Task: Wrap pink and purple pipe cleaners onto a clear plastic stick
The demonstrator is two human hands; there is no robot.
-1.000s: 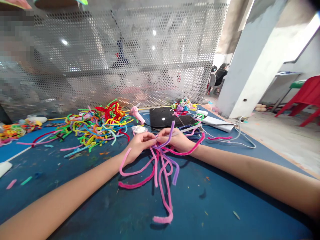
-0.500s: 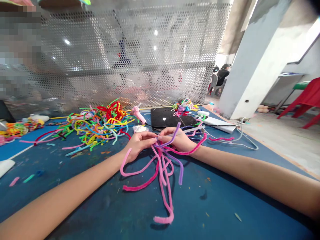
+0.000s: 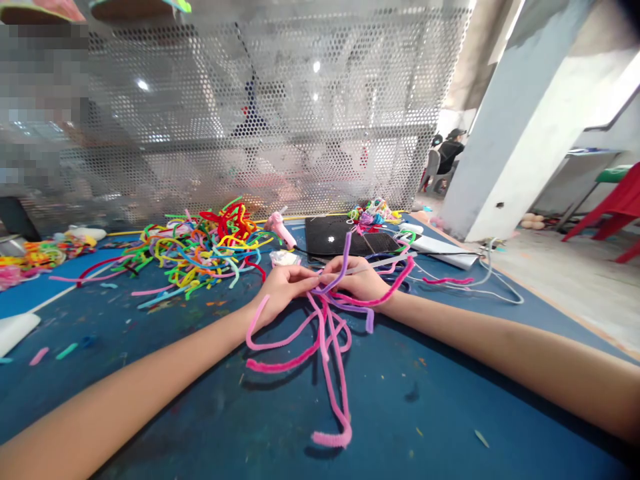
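Bright — perforated panel (image 3: 300, 127) glinting — edges stretched.

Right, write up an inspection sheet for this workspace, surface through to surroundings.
Surface: blue tabletop, stained and flecked.
Things in hand: pink and purple pipe cleaners, gathered at the fingers, ends splayed.
Clutter: mixed-colour pile at left, pink tool beyond the left hand, loose scraps at near left.
Hands: left hand and right hand close together, both pinching the gathered pipe cleaners.
Cables: white cable looping at right; black cable by the pink tool.
Surroundings: perforated screen behind the tabletop, red chair at right, seated person in the background.
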